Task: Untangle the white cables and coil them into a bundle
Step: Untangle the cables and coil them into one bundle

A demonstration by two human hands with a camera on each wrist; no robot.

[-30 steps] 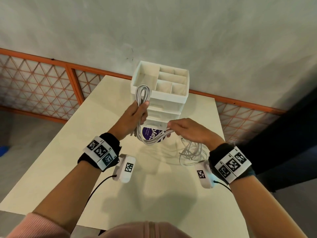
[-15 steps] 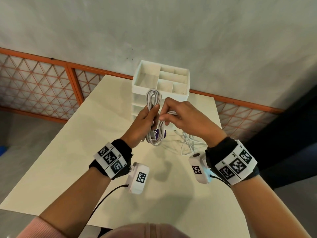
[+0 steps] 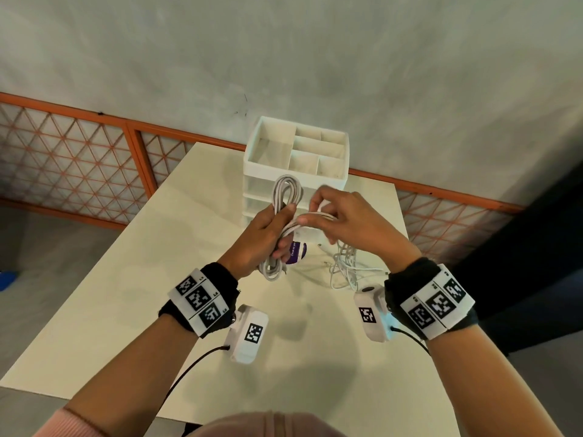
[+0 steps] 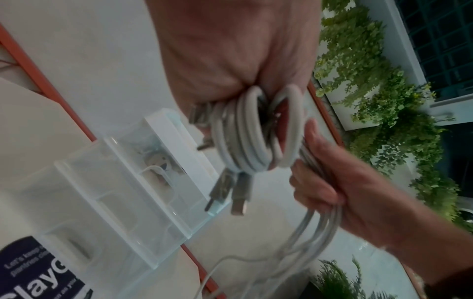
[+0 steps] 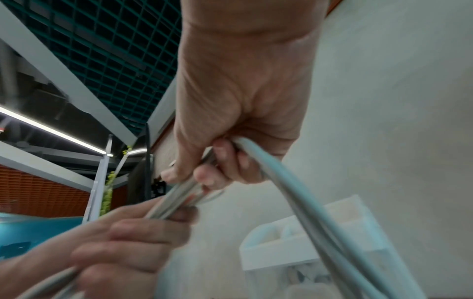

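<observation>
The right hand point(image 3: 344, 222) has swung up from low by the surface point(image 3: 132, 279) to meet the left hand point(image 3: 258, 238), fingers pinching the cables' loose run across the coil point(image 3: 285, 197) the left fist grips upright, so wrapping is underway.

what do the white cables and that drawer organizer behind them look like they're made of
White cables: likely a rubbery plastic jacket, smooth and matte, bending in soft loops in the left hand; the plugs look like dull metal.

Drawer organizer: appears to be rigid plastic, with an opaque white matte top tray and clear glossy drawers whose contents show through.
</observation>
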